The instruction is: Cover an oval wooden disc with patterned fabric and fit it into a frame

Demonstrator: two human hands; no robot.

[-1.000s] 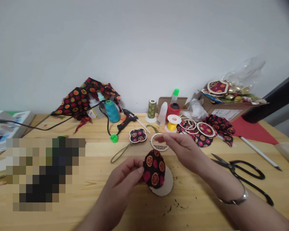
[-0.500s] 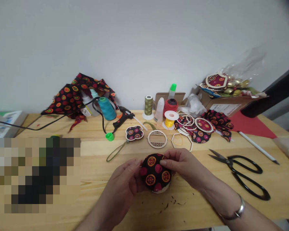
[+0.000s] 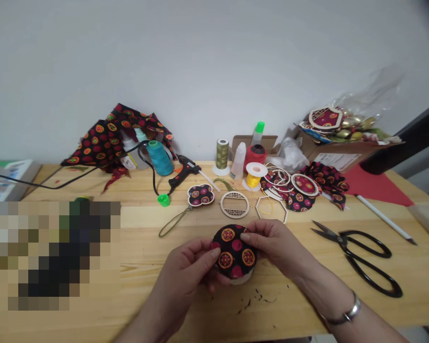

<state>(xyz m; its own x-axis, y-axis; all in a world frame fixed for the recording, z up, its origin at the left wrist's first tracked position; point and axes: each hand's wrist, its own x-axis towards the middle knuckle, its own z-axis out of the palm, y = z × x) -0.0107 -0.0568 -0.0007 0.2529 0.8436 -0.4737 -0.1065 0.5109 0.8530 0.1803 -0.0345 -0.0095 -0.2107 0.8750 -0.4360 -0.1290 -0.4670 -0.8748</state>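
Observation:
A round piece of black fabric with red and orange circles (image 3: 235, 251) lies over a pale card disc just above the wooden table (image 3: 128, 309). My left hand (image 3: 188, 269) pinches its left edge, fingers closed on the cloth. My right hand (image 3: 271, 245) grips the upper right edge, thumb on top. A bracelet shows on my right wrist. Behind them lie a wooden round lattice frame (image 3: 235, 204) and a wooden hexagon frame (image 3: 271, 208).
Black scissors (image 3: 361, 255) lie to the right. At the back are a glue gun (image 3: 184, 171), teal (image 3: 160, 157), olive (image 3: 222, 155), red and yellow (image 3: 254, 175) thread spools, patterned fabric (image 3: 107, 138), a cardboard box (image 3: 339, 152), a green cap (image 3: 163, 200), a white pencil (image 3: 384, 219).
My right hand came down from above the lattice frame onto the fabric disc. Both hands now hold the disc, and the fabric has been spread flatter over the card.

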